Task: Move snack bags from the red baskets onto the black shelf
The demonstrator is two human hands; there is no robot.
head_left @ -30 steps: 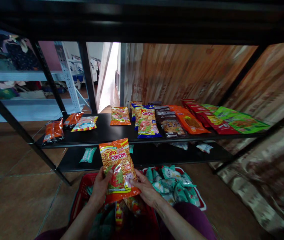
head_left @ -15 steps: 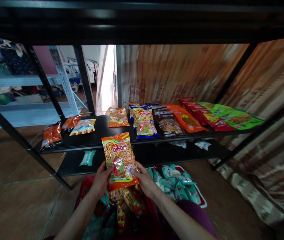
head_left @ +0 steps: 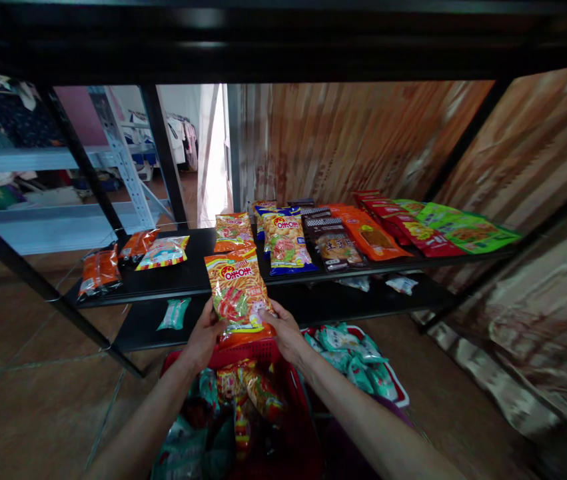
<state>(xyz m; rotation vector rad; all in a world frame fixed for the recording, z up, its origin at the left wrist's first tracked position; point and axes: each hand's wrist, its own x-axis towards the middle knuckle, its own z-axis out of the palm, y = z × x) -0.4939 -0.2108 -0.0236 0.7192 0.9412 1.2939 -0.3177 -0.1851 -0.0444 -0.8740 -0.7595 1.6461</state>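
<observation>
Both my hands hold one orange snack bag (head_left: 239, 290) by its lower corners. My left hand (head_left: 204, 335) grips the bottom left, my right hand (head_left: 283, 331) the bottom right. The bag hangs upright in front of the edge of the black shelf (head_left: 198, 277), just below a matching orange bag (head_left: 232, 231) that lies flat there. Under my arms stands a red basket (head_left: 248, 350) with more snack bags inside.
On the shelf lie a blue-edged bag (head_left: 287, 248), dark packets (head_left: 334, 245), orange, red and green packets (head_left: 463, 233), and small orange packs (head_left: 99, 272) at the left. A lower shelf holds a teal pack (head_left: 174, 313). A second basket of teal packs (head_left: 358, 353) stands on the right.
Both hands have lifted the orange bag up and forward, from above the basket toward the shelf edge. The camera has moved closer to the shelf.
</observation>
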